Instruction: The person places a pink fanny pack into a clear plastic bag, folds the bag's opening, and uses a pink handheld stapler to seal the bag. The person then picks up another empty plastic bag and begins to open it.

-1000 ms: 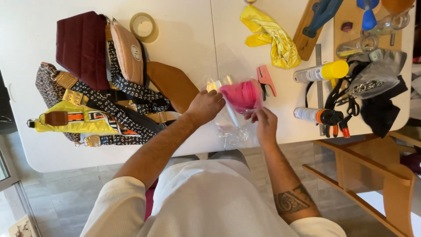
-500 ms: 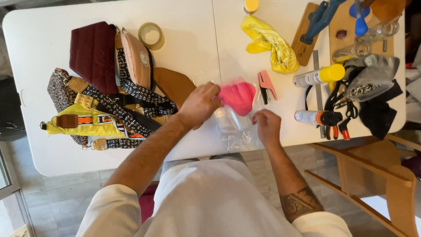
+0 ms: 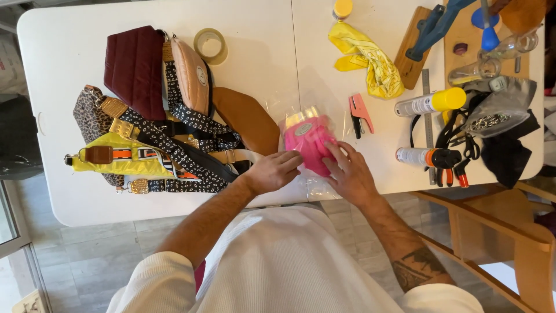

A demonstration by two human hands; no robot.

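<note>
A bright pink pouch (image 3: 308, 141) inside a clear plastic bag (image 3: 317, 186) lies flat on the white table (image 3: 260, 81) near its front edge. My left hand (image 3: 278, 171) presses on the bag's left side, fingers flat and together. On the pouch's lower right edge rests my right hand (image 3: 347, 174), its fingers spread over the plastic. Neither hand lifts the pouch; both lie on top of it.
A pile of bags (image 3: 156, 116) fills the left of the table, with a tape roll (image 3: 210, 45) behind. Right of the pouch lie a pink stapler (image 3: 360, 114), yellow cloth (image 3: 370, 64), spray cans (image 3: 428, 103), pliers (image 3: 452, 168) and a wooden chair (image 3: 509, 243).
The pink pouch was held up off the table in both hands a second ago; now it lies down flat in its plastic bag, with both hands pressing on top of it.
</note>
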